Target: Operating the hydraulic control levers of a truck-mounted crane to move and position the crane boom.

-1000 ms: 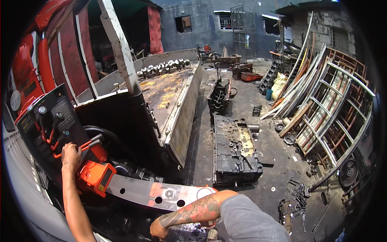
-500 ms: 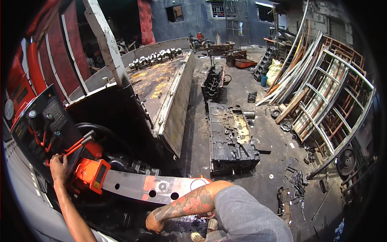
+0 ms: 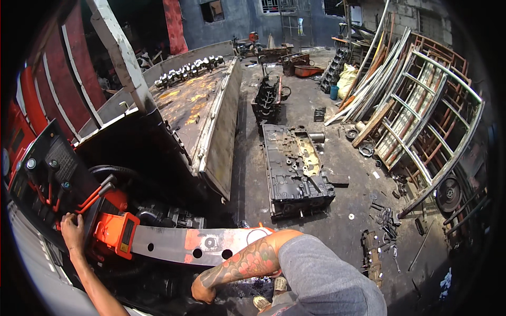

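My left hand is closed at the lower edge of a black control panel, with its fingers around a red-shafted control lever. Just above it, two longer red levers with black grips slant up to the right. An orange box-shaped bracket stands to the right of this hand, and a grey steel beam with round holes runs out from it. My tattooed right arm reaches across the beam. Below the beam my right hand hangs with curled fingers; their inner side is hidden.
An engine block lies on the dark floor ahead, with another block behind it. A truck bed carrying a crankshaft stands at the left. Metal frames and pipes lean at the right; loose parts lie before them.
The view has swung slightly, so the blocks and truck bed appear further left and higher. My left hand stays at the panel and my right hand below the beam.
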A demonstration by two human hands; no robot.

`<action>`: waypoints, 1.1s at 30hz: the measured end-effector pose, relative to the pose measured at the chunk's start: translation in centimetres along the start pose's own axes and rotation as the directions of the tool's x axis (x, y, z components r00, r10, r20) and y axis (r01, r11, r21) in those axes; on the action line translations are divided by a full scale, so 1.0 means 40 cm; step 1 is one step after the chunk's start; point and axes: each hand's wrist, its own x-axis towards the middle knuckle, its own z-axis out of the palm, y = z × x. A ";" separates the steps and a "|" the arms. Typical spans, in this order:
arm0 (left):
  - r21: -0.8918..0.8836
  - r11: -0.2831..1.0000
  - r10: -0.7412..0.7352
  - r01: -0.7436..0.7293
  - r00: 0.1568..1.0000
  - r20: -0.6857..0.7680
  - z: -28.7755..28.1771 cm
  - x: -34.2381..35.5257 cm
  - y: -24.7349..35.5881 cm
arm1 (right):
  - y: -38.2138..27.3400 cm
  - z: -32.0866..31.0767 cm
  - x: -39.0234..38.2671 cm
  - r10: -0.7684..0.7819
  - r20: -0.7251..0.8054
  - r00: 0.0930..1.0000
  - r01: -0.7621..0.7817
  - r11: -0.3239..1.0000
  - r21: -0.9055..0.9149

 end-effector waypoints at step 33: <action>0.033 0.999 0.028 -0.033 0.990 0.135 0.067 0.092 0.138 | 0.022 -0.012 -0.013 0.114 -0.041 0.993 -0.114 0.993 0.009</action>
